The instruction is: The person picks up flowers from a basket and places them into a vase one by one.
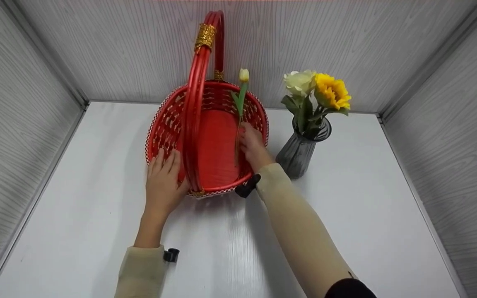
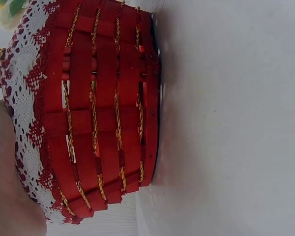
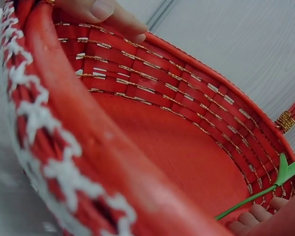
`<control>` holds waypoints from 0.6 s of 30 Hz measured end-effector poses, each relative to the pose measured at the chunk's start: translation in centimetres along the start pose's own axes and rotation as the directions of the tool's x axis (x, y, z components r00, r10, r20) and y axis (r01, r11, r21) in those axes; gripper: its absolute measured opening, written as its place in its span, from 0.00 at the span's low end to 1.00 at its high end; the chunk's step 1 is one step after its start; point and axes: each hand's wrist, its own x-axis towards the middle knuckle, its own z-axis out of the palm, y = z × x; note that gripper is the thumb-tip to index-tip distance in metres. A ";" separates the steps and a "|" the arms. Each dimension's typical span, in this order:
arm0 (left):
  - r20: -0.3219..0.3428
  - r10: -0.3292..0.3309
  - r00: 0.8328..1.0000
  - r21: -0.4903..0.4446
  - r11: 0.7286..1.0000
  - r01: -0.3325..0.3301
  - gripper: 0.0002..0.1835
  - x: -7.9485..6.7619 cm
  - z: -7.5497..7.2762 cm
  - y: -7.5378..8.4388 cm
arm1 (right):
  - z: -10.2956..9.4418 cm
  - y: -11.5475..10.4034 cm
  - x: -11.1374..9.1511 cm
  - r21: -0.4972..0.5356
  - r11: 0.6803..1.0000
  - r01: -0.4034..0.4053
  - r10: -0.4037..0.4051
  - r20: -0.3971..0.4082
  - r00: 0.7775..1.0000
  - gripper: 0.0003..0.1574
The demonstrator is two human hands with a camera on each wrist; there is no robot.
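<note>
A red woven basket with a tall arched handle and lace-trimmed rim stands on the white table. My left hand rests on its front-left rim beside the handle's base, fingers reaching fairly straight over the edge. In the left wrist view, part of that hand lies along the lace trim. Inside the basket's right side, my right hand pinches the thin stem of a cream tulip. The tulip is upright, its bloom above the back rim. The right wrist view catches the stem just above the curled fingers.
Right of the basket stands a grey glass vase holding a white flower and a yellow sunflower. The basket handle arches high between my hands. Pale wood-grain walls enclose the table at the back and sides.
</note>
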 end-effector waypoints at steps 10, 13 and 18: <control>-0.023 0.014 1.000 -0.005 1.000 -0.014 0.42 -0.1 -0.1 0.3 | 0.0 0.1 0.2 0.033 0.998 -0.054 0.055 -0.015 0.998 0.36; -0.029 0.013 1.000 -0.010 1.000 -0.013 0.42 -0.1 -0.1 0.4 | -0.1 0.1 0.0 0.051 0.997 -0.060 0.059 0.022 0.998 0.36; -0.029 0.002 1.000 -0.024 1.000 -0.003 0.41 -0.3 -0.4 0.5 | -0.1 0.2 0.0 0.041 0.996 -0.083 0.081 0.046 0.996 0.34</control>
